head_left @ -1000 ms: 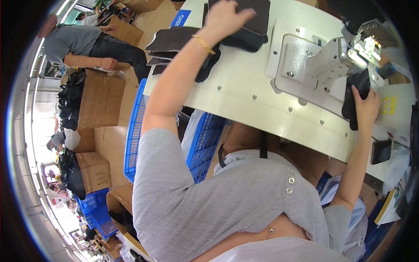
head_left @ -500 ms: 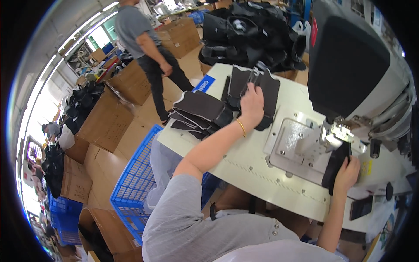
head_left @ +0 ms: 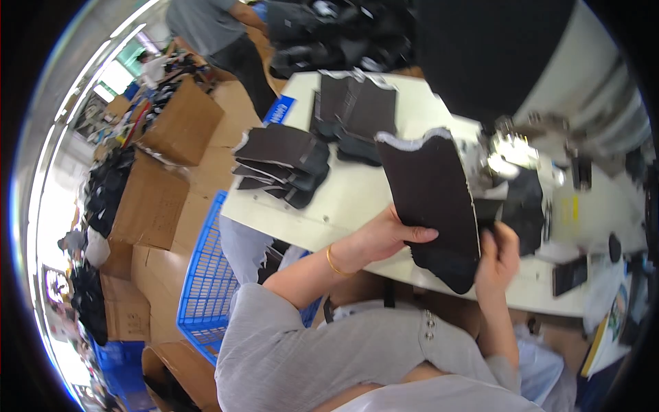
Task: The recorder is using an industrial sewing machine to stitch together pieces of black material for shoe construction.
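A dark brown fabric piece (head_left: 432, 185) with a ragged white top edge and a black lower end stands tilted above the table's front. My left hand (head_left: 392, 235) is closed on its left side, thumb lying across the face. At its right edge is my right hand (head_left: 497, 262), fingers bent and blurred; what they pinch is partly hidden behind the piece. Just beyond the right hand, a black fabric piece (head_left: 528, 209) lies beneath the lit head of the sewing machine (head_left: 511, 154). Similar brown and black pieces lie farther left in one stack (head_left: 278, 147) and another group (head_left: 358, 110).
The machine's large black housing (head_left: 487, 55) overhangs the white table (head_left: 274, 223) at the upper right. A phone (head_left: 570, 276) lies on the right. On the left stand a blue basket (head_left: 209, 288) and cardboard boxes (head_left: 151, 199). A person (head_left: 213, 34) stands beyond the table.
My left hand has come back from the far group with a brown piece and now holds it before the machine. The right hand has shifted left, off the black piece's near end. My view has shifted.
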The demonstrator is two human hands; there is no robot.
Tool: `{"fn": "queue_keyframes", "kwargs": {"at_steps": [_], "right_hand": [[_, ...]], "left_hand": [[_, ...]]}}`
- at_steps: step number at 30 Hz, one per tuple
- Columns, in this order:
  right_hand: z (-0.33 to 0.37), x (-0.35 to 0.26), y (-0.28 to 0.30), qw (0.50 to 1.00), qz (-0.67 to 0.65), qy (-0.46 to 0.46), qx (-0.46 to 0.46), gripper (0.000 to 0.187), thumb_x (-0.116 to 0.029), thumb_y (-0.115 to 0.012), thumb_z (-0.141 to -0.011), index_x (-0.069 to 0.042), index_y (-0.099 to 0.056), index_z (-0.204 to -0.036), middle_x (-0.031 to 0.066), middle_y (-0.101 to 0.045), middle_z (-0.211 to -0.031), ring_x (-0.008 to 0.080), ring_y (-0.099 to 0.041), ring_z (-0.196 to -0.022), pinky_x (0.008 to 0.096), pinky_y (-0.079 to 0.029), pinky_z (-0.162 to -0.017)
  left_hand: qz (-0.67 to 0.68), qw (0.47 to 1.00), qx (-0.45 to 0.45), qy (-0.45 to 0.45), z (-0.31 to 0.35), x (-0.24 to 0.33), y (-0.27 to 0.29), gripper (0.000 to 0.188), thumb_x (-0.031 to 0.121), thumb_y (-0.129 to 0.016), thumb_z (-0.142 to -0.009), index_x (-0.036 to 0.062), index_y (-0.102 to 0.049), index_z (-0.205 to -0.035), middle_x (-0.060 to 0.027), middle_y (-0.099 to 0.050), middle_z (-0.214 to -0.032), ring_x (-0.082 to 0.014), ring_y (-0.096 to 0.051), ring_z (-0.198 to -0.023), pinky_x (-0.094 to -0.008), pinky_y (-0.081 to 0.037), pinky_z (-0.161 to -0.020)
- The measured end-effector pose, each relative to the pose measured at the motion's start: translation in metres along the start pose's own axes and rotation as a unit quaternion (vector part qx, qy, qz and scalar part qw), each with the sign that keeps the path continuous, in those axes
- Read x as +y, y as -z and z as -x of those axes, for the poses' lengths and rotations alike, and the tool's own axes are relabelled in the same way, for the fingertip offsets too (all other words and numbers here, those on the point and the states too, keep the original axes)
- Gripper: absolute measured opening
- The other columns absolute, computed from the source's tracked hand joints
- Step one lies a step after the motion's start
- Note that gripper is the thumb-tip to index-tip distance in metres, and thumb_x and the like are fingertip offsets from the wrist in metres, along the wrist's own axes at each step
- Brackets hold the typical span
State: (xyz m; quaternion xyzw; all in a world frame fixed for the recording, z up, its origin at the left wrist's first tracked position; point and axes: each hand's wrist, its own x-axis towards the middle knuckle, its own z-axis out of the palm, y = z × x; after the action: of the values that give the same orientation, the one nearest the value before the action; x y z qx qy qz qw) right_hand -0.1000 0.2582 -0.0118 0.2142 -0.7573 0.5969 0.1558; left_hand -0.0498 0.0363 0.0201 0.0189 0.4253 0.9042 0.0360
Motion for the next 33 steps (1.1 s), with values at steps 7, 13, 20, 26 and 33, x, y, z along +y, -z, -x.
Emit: {"fn": "queue_keyframes", "kwargs": {"at_steps": [7, 13, 20, 26, 33], "right_hand": [[-0.036, -0.035, -0.022, 0.947, -0.214, -0.112, -0.21, 0.018, -0.01, -0.059, -0.1, 0.004, -0.064, -0.11, 0.0033, -0.067, -0.087, 0.006, -0.058, -0.079, 0.0223, -0.048, -0.07], [-0.02, -0.034, -0.026, 0.951, -0.232, -0.166, -0.119, 0.02, -0.016, -0.057, -0.102, 0.002, -0.066, -0.108, 0.0024, -0.066, -0.085, 0.0046, -0.059, -0.076, 0.0216, -0.047, -0.066], [-0.001, -0.031, -0.017, 0.921, -0.246, -0.262, -0.148, 0.016, -0.014, -0.062, -0.099, 0.0, -0.063, -0.106, 0.003, -0.065, -0.075, 0.0066, -0.061, -0.058, 0.0212, -0.047, -0.052], [0.0, -0.026, -0.017, 0.921, -0.289, -0.212, -0.154, 0.021, -0.006, -0.053, -0.1, 0.004, -0.059, -0.117, 0.0051, -0.067, -0.078, 0.008, -0.065, -0.067, 0.0223, -0.051, -0.059], [0.001, -0.03, -0.018, 0.922, -0.297, -0.193, -0.158, 0.021, -0.007, -0.051, -0.102, 0.005, -0.058, -0.118, 0.0071, -0.069, -0.081, 0.0083, -0.066, -0.071, 0.0219, -0.052, -0.063]], "left_hand": [[-0.122, 0.991, 0.047, 0.025, 0.007, 0.025, -0.004, 0.042, -0.002, -0.078, -0.079, -0.0021, -0.066, -0.119, -0.0087, -0.071, -0.112, -0.0171, -0.067, -0.1, -0.0309, -0.054, -0.09], [-0.093, 0.977, 0.186, -0.052, -0.001, 0.007, -0.009, 0.032, -0.007, -0.072, -0.084, -0.0028, -0.065, -0.115, -0.0119, -0.07, -0.11, -0.0215, -0.068, -0.097, -0.033, -0.057, -0.086], [-0.037, 0.977, 0.182, -0.108, -0.004, -0.002, -0.002, 0.038, -0.004, -0.064, -0.092, 0.0001, -0.055, -0.129, -0.0147, -0.065, -0.121, -0.0274, -0.065, -0.112, -0.0394, -0.056, -0.096], [0.056, 0.982, 0.183, 0.0, -0.002, -0.004, 0.01, 0.035, 0.003, -0.061, -0.096, 0.0018, -0.055, -0.13, -0.0139, -0.064, -0.125, -0.0264, -0.063, -0.115, -0.0398, -0.053, -0.1], [-0.064, 0.976, 0.175, -0.11, -0.003, -0.01, -0.003, 0.033, -0.006, -0.067, -0.089, 0.0011, -0.061, -0.121, -0.0129, -0.067, -0.116, -0.0242, -0.067, -0.104, -0.0361, -0.056, -0.091]]}}
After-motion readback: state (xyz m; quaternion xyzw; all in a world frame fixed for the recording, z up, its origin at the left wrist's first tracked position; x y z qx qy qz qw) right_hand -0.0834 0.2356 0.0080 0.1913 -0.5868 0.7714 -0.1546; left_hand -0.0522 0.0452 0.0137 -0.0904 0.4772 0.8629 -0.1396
